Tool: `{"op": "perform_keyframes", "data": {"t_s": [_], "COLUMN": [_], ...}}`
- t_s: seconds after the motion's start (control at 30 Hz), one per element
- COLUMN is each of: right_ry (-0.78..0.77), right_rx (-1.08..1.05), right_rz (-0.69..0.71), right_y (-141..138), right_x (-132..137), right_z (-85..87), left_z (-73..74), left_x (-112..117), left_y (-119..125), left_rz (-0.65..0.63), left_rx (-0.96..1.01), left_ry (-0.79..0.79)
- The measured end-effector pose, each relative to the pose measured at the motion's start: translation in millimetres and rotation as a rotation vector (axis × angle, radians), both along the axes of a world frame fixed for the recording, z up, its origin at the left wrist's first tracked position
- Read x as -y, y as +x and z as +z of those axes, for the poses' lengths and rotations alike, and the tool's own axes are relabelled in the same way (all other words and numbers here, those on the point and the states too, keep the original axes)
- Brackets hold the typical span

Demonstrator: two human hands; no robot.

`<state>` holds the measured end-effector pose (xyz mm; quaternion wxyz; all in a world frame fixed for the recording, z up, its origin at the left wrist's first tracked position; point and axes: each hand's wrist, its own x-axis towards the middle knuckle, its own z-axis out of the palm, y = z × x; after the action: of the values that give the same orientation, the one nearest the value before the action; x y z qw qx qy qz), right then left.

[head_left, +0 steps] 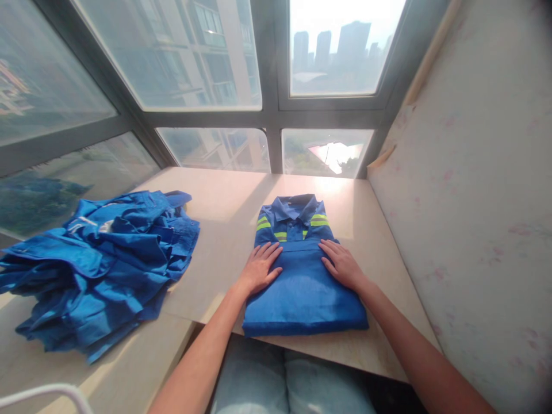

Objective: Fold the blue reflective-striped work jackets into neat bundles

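Observation:
In front of me a blue work shirt lies folded into a neat rectangle, its collar at the far end. Yellow-green and grey reflective stripes cross its shoulders and chest. My left hand rests flat on the shirt's left edge, fingers stretched out and pointing away from me. On the right edge lies my right hand, palm down with the fingers spread. Neither hand grips the cloth. The near end of the shirt reaches the front edge of the light wooden surface.
A crumpled heap of blue garments sits to the left. Grey-framed windows rise behind the surface, and a patterned wall borders it on the right. At the bottom left curves a white tube-like object.

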<state>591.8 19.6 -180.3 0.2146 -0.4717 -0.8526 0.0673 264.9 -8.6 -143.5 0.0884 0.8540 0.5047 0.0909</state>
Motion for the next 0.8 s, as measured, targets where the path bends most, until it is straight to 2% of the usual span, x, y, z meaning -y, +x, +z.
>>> {"op": "perform_keyframes", "data": {"t_s": [0.3, 0.6, 0.8], "right_ry": [0.053, 0.046, 0.043], "right_rx": [0.077, 0.027, -0.006], "right_rz": [0.029, 0.042, 0.070], "right_y": [-1, 1, 5], "right_x": [16, 47, 62], "right_z": [1.8, -0.5, -1.0], "left_z": [-0.3, -9.5, -9.3], "left_x": [24, 57, 79], "left_y": [8, 0, -2], "left_rz": [0.037, 0.038, 0.041], "left_rx": [-0.037, 0.084, 0.110], "left_ry": [0.059, 0.051, 0.029]}}
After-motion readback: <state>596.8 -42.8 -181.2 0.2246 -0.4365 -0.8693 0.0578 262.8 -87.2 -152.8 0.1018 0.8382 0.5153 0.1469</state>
